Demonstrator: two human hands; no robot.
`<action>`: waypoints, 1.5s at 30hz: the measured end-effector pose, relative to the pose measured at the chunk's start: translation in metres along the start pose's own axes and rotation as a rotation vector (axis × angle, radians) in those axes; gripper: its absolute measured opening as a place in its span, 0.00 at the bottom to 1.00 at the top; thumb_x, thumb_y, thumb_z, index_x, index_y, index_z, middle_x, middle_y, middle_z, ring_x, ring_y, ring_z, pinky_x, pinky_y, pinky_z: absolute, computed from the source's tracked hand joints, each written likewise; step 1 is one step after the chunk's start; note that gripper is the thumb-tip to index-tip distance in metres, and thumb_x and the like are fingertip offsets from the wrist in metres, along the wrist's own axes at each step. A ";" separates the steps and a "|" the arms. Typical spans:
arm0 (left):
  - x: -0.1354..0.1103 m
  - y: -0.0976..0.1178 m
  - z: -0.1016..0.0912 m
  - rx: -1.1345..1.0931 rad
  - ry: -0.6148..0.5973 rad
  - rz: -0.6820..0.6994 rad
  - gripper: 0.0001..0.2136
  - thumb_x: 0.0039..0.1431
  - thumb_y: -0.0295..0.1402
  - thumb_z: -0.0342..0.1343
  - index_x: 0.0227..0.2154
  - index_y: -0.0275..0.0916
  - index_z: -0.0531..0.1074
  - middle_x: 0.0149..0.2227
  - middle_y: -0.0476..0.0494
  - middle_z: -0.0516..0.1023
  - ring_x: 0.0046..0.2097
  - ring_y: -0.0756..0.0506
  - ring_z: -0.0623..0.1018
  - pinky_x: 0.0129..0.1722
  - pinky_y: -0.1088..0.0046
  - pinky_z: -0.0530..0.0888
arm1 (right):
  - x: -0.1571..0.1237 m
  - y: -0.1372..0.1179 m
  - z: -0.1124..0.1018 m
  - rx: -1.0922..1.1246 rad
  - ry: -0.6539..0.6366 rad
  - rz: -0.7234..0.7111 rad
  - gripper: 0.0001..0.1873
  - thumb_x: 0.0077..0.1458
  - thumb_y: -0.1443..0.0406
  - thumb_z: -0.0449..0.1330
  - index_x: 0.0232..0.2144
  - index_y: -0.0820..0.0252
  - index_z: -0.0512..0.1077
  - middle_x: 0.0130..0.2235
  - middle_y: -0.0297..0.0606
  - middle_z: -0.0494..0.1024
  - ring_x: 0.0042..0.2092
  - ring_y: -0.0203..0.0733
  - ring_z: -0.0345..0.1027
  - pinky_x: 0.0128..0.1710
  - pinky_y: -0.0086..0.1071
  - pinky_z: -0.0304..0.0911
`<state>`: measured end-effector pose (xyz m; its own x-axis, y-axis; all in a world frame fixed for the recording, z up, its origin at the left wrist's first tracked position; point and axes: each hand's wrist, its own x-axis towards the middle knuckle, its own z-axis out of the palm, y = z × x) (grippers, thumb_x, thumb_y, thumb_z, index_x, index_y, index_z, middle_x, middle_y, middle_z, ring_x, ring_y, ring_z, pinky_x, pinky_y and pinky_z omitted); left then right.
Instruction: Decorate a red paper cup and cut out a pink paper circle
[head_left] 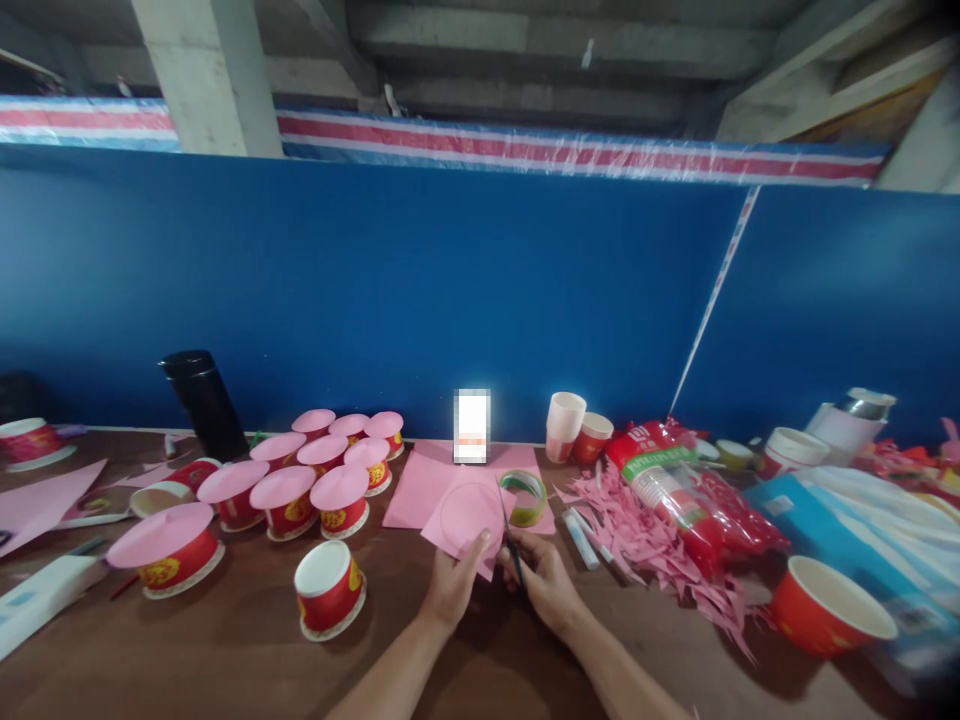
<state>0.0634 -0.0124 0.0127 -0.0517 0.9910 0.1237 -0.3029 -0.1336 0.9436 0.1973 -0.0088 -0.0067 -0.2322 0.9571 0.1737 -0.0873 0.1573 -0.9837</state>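
Note:
My left hand [454, 580] is closed on a piece of pink paper [466, 517] that has a circle drawn on it. A pair of dark scissors [511, 540] is in my right hand [547, 585], its blades pointing away from me at the paper's right edge. Whether the blades touch the paper I cannot tell. Behind the paper lies a larger pink sheet [409, 490], with a roll of green tape [525, 497] on its right part. To the left, an upturned red paper cup [330, 590] stands without a pink disc.
Several red cups topped with pink discs [166, 535] stand at the left, near a black bottle [202, 400]. Pink paper scraps [637, 540], a red plastic package [667, 480] and an orange cup [829, 607] lie right. A lit phone [472, 425] leans against the blue partition [450, 280].

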 end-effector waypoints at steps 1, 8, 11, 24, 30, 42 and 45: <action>0.000 0.000 0.000 0.001 -0.003 -0.007 0.16 0.46 0.39 0.59 0.33 0.31 0.75 0.34 0.38 0.78 0.39 0.41 0.76 0.41 0.67 0.71 | 0.000 0.000 0.000 0.006 -0.001 0.000 0.18 0.47 0.58 0.60 0.39 0.63 0.70 0.22 0.29 0.65 0.22 0.30 0.57 0.22 0.24 0.58; 0.002 -0.005 -0.003 0.002 -0.008 0.008 0.18 0.47 0.38 0.58 0.38 0.30 0.74 0.39 0.35 0.77 0.43 0.38 0.75 0.45 0.63 0.69 | -0.001 -0.003 0.002 0.027 0.022 0.019 0.18 0.45 0.58 0.62 0.36 0.63 0.71 0.24 0.31 0.68 0.23 0.30 0.58 0.22 0.24 0.58; 0.002 -0.004 -0.002 -0.008 0.019 -0.008 0.18 0.45 0.39 0.60 0.36 0.31 0.75 0.38 0.36 0.78 0.43 0.38 0.75 0.44 0.63 0.70 | -0.001 -0.006 0.003 0.037 0.016 0.007 0.18 0.45 0.57 0.62 0.36 0.64 0.70 0.23 0.30 0.66 0.22 0.29 0.57 0.21 0.23 0.57; 0.002 -0.006 -0.002 0.010 -0.018 -0.004 0.17 0.46 0.41 0.58 0.31 0.30 0.74 0.31 0.38 0.78 0.36 0.42 0.76 0.38 0.68 0.71 | 0.000 -0.002 0.003 0.042 0.003 0.001 0.17 0.46 0.58 0.62 0.36 0.64 0.70 0.22 0.29 0.65 0.22 0.29 0.56 0.21 0.24 0.56; 0.003 -0.003 0.000 0.007 0.043 0.002 0.17 0.43 0.39 0.61 0.34 0.30 0.73 0.34 0.38 0.78 0.38 0.42 0.76 0.39 0.68 0.72 | -0.001 -0.005 0.003 0.024 0.017 0.013 0.18 0.46 0.57 0.62 0.36 0.64 0.70 0.20 0.29 0.64 0.22 0.29 0.56 0.21 0.24 0.56; 0.008 -0.014 -0.002 0.040 0.063 0.004 0.18 0.42 0.38 0.61 0.36 0.30 0.73 0.35 0.36 0.78 0.39 0.41 0.77 0.41 0.65 0.72 | -0.001 -0.004 0.002 -0.021 0.058 0.029 0.20 0.45 0.56 0.61 0.38 0.63 0.71 0.20 0.29 0.66 0.21 0.30 0.57 0.20 0.24 0.56; 0.008 -0.014 -0.002 0.029 0.067 0.015 0.18 0.42 0.37 0.61 0.37 0.31 0.73 0.37 0.36 0.78 0.40 0.41 0.76 0.42 0.65 0.71 | -0.001 -0.002 0.001 -0.007 0.061 0.044 0.21 0.45 0.56 0.62 0.39 0.63 0.71 0.21 0.29 0.65 0.21 0.29 0.57 0.21 0.24 0.57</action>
<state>0.0653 -0.0023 -0.0001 -0.1198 0.9857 0.1181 -0.2738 -0.1472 0.9505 0.1969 -0.0107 -0.0047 -0.1758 0.9761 0.1276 -0.0712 0.1167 -0.9906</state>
